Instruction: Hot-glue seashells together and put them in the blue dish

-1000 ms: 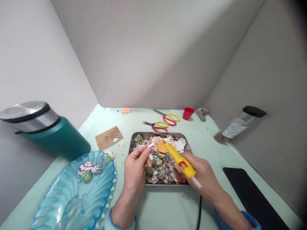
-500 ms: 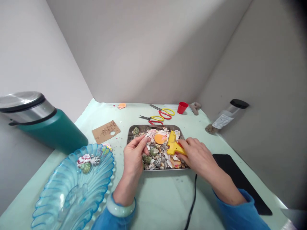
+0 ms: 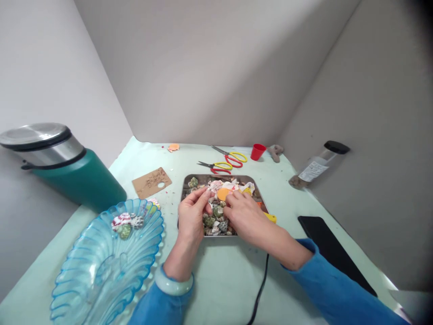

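A metal tray (image 3: 180,220) full of seashells (image 3: 209,221) and painted pieces lies in front of me. Over its left side, my left hand (image 3: 192,214) is closed in a pinch; whatever small pale bit is at the fingertips is too small to name. My right hand (image 3: 246,219) reaches across the tray with bent fingers pressed together among the shells, close to an orange disc (image 3: 223,194). Its fingertips are partly hidden, so I cannot make out what they grip. A yellow glue gun (image 3: 270,217) rests at the tray's right side, mostly covered by my right hand.
To the left are a blue scalloped dish (image 3: 135,271) with several shells (image 3: 124,225), a green bottle (image 3: 88,180) and a brown card (image 3: 150,182). Behind the tray lie two scissors (image 3: 221,167) and a red cup (image 3: 257,152). A jar (image 3: 314,167), black mat (image 3: 333,248) and cord (image 3: 260,289) are rightward.
My right hand has let go of the yellow glue gun and moved left over the shells. The glue gun now lies farther right. My left hand keeps its pinch.
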A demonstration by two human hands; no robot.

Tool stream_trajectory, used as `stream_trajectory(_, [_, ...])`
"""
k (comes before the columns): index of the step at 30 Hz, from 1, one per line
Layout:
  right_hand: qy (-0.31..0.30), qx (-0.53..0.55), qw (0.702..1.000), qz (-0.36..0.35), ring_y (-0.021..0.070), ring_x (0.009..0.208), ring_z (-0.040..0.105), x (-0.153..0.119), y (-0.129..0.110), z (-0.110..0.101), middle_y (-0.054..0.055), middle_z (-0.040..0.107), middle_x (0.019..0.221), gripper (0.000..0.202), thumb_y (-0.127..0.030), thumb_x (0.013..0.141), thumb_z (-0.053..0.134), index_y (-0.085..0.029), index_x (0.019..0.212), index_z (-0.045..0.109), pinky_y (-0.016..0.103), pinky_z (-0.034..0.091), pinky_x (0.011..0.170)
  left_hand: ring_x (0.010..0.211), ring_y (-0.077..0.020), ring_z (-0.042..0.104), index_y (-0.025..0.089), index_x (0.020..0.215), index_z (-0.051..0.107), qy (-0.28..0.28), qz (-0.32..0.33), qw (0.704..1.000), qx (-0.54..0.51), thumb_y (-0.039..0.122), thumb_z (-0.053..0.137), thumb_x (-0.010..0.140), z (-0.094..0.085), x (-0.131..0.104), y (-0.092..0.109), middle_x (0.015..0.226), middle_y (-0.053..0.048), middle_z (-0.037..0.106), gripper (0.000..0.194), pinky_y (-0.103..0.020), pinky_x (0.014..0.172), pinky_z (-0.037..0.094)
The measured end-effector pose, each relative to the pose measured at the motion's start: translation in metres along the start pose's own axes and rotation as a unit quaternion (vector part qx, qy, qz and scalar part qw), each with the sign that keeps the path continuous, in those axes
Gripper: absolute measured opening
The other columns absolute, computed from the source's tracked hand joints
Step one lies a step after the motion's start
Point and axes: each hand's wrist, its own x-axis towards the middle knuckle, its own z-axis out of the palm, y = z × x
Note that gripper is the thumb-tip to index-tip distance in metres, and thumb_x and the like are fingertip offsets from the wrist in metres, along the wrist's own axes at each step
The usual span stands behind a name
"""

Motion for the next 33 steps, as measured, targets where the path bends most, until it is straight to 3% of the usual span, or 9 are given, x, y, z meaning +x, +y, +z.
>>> stream_trajectory(2, [0.015,0.000,1.000,-0.010,0.0258,0.094,0.050,0.009,0.003,0.001,0.010,0.063,0.094,0.008,-0.017,0.084,0.062,-0.018,0.081,0.069,0.038,0.035,0.082,0.040,-0.0021,0.046,0.010,0.085,0.071,-0.001,0.004,1.000,-0.002,0.026,0.081,0.060,0.000,0.001,0.000,0.070,-0.001,0.070,0.031,-0.016,0.042,0.034])
stream_trajectory(7, [0.047,0.006,0.996,0.078,0.0277,0.099,0.047,0.018,0.023,-0.006,0.011,0.061,0.099,0.014,-0.022,0.089,0.057,-0.017,0.096,0.068,0.037,0.034,0.078,0.041,-0.0021,0.047,0.010,0.087,0.071,0.006,0.012,1.000,0.003,0.026,0.080,0.062,-0.001,0.001,-0.002,0.070,-0.001,0.070,0.031,-0.016,0.042,0.033])
stream_trajectory(11, [-0.019,0.032,0.998,0.057,0.0242,0.093,0.050,0.013,0.031,-0.007,0.007,0.063,0.092,0.014,-0.024,0.088,0.059,-0.023,0.084,0.073,0.034,0.034,0.076,0.040,-0.0022,0.047,0.010,0.087,0.071,0.006,0.006,1.000,-0.003,0.025,0.080,0.062,-0.001,0.000,-0.001,0.070,-0.001,0.070,0.031,-0.016,0.043,0.034])
stream_trajectory(17, [-0.058,0.018,0.997,0.054,0.0290,0.092,0.053,0.017,0.017,0.001,0.012,0.065,0.085,0.019,-0.018,0.085,0.059,-0.019,0.075,0.076,0.037,0.036,0.076,0.040,-0.0027,0.046,0.010,0.086,0.071,0.008,0.006,1.000,-0.001,0.025,0.080,0.062,0.000,0.000,0.000,0.069,-0.001,0.070,0.029,-0.017,0.043,0.034])
stream_trajectory(26, [-0.076,0.001,0.996,0.047,0.0316,0.101,0.053,0.030,0.006,0.016,0.017,0.068,0.091,0.020,-0.010,0.081,0.055,-0.014,0.080,0.075,0.042,0.036,0.089,0.040,-0.0024,0.047,0.010,0.086,0.071,-0.002,0.007,1.000,-0.010,0.024,0.080,0.063,-0.002,0.000,-0.002,0.070,-0.002,0.071,0.029,-0.016,0.043,0.034])
stream_trajectory(30, [-0.073,0.003,0.997,0.040,0.0318,0.100,0.054,0.031,0.007,0.012,0.019,0.068,0.096,0.020,-0.009,0.080,0.055,-0.012,0.079,0.074,0.042,0.035,0.089,0.040,-0.0026,0.047,0.010,0.085,0.071,-0.002,0.008,1.000,-0.012,0.025,0.080,0.062,-0.001,0.001,-0.002,0.069,-0.002,0.071,0.029,-0.016,0.043,0.034])
stream_trajectory(33, [-0.075,0.021,0.996,0.033,0.0293,0.095,0.057,0.030,0.012,0.003,0.015,0.069,0.090,0.019,-0.017,0.082,0.057,-0.014,0.073,0.073,0.038,0.038,0.083,0.040,-0.0025,0.047,0.010,0.086,0.070,-0.003,0.009,1.000,-0.013,0.025,0.080,0.063,-0.002,0.001,-0.002,0.070,-0.002,0.071,0.029,-0.016,0.043,0.034])
